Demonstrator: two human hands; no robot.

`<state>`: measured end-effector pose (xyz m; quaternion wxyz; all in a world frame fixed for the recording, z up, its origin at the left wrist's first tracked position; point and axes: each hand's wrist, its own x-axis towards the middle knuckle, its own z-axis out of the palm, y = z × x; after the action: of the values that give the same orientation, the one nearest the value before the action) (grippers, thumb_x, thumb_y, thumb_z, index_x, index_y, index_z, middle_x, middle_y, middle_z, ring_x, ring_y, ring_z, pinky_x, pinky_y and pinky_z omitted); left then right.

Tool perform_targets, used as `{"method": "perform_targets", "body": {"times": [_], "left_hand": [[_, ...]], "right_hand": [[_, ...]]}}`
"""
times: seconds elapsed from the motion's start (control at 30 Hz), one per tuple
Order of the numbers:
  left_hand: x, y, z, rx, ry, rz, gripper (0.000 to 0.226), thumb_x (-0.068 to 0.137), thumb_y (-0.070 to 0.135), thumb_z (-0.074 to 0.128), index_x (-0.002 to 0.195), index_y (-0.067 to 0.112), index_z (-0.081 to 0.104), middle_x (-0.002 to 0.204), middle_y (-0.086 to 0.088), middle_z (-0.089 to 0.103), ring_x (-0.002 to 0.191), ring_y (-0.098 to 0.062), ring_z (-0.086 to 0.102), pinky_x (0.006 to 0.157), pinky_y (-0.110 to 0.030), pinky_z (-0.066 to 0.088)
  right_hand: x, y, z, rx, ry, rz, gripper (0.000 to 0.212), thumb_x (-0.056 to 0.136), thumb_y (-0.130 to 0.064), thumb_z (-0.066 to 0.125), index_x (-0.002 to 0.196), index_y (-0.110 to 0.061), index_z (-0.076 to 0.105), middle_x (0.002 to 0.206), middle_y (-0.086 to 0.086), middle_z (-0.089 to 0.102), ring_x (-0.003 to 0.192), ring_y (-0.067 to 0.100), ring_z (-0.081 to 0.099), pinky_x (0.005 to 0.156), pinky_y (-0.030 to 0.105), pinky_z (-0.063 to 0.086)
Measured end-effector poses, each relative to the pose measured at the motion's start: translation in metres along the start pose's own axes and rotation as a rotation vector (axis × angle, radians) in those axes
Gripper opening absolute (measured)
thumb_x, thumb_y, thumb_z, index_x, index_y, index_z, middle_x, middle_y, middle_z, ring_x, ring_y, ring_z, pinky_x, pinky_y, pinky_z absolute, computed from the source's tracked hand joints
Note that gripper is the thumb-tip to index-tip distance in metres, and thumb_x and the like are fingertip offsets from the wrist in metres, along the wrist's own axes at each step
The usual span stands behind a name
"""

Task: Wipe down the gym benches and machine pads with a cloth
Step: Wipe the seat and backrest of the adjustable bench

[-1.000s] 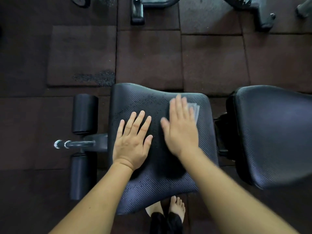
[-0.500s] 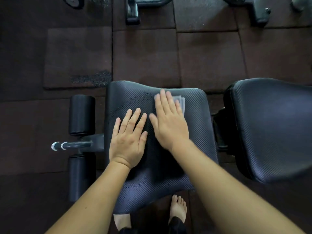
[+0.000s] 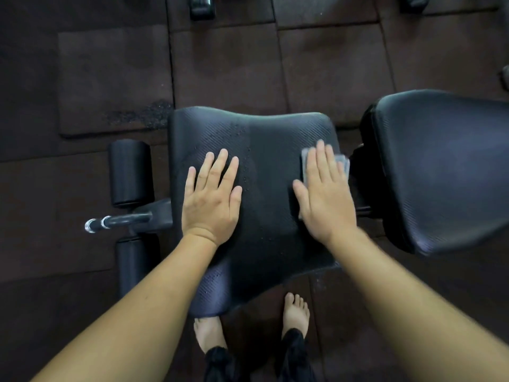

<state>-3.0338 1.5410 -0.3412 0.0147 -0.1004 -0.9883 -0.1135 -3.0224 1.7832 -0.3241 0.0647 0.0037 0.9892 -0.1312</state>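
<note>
Right hand lies flat, fingers spread, pressing the grey cloth onto the seat pad at its right edge. Left hand rests open, bracing. Droplets beside it suggest the next wipe belongs there; the back pad looks untouched.

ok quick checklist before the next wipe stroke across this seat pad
1. Cloth under the wiping hand: ok. The right hand lies flat on the cloth, near the right edge of the seat pad.
2. Pad braced: ok. The left hand presses flat on the pad's left half.
3. Droplets left to wipe: not ok. Specks remain between the hands and under the left hand's side.
4. Far strip of the pad: cannot tell whether it is fully wiped.
5. Backrest pad: cannot tell whether it has been wiped.
6. Footing: ok. Both bare feet stand on the floor mat.
</note>
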Motion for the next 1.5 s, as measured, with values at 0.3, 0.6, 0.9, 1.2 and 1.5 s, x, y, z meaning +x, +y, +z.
{"method": "perform_targets", "body": {"times": [0.3,0.6,0.9,1.2,1.5], "left_hand": [[-0.001,0.000,0.000,-0.012,-0.022,0.001,0.057,0.106,0.041,0.033,0.161,0.024,0.036,0.170,0.003,0.027,0.159,-0.022,0.019,0.128,-0.052,0.014],[-0.010,-0.014,-0.024,-0.197,-0.113,0.005,0.058,0.106,0.038,0.050,0.160,0.023,0.037,0.170,0.001,0.025,0.159,-0.022,0.014,0.130,-0.047,0.011],[-0.078,-0.115,-0.037,-0.211,-0.163,-0.048,0.066,0.098,0.053,0.046,0.156,0.021,0.043,0.156,-0.004,0.043,0.143,-0.028,0.037,0.117,-0.051,0.038],[-0.069,-0.150,-0.044,-0.217,-0.359,0.105,0.088,0.090,0.073,0.042,0.165,0.032,0.019,0.165,0.011,0.028,0.147,-0.019,0.030,0.115,-0.047,0.040],[-0.061,-0.164,-0.032,-0.337,-0.376,0.114,0.098,0.085,0.076,0.052,0.164,0.028,0.022,0.166,0.013,0.030,0.148,-0.015,0.031,0.118,-0.047,0.038]], "right_hand": [[-0.040,0.017,0.008,-0.089,-0.022,-0.076,0.070,0.105,-0.046,0.028,0.161,-0.005,0.023,0.171,0.012,0.014,0.159,0.028,0.008,0.128,0.045,0.008],[-0.110,-0.068,0.037,-0.048,-0.013,-0.049,0.072,0.106,-0.046,0.029,0.163,-0.005,0.016,0.171,0.015,0.006,0.159,0.028,0.000,0.129,0.047,0.005],[-0.031,-0.029,0.021,-0.072,-0.010,0.042,0.076,0.102,-0.051,0.019,0.161,-0.003,0.019,0.171,0.014,0.010,0.159,0.029,0.005,0.128,0.048,0.007],[-0.108,-0.122,0.047,-0.083,-0.080,-0.135,0.072,0.105,-0.050,0.026,0.164,-0.009,0.012,0.172,0.007,0.002,0.159,0.021,-0.006,0.128,0.042,0.001],[0.030,-0.101,0.033,-0.103,-0.020,0.081,0.077,0.102,-0.053,0.013,0.163,-0.006,0.011,0.172,0.010,0.001,0.159,0.025,-0.003,0.129,0.045,0.001]]}}
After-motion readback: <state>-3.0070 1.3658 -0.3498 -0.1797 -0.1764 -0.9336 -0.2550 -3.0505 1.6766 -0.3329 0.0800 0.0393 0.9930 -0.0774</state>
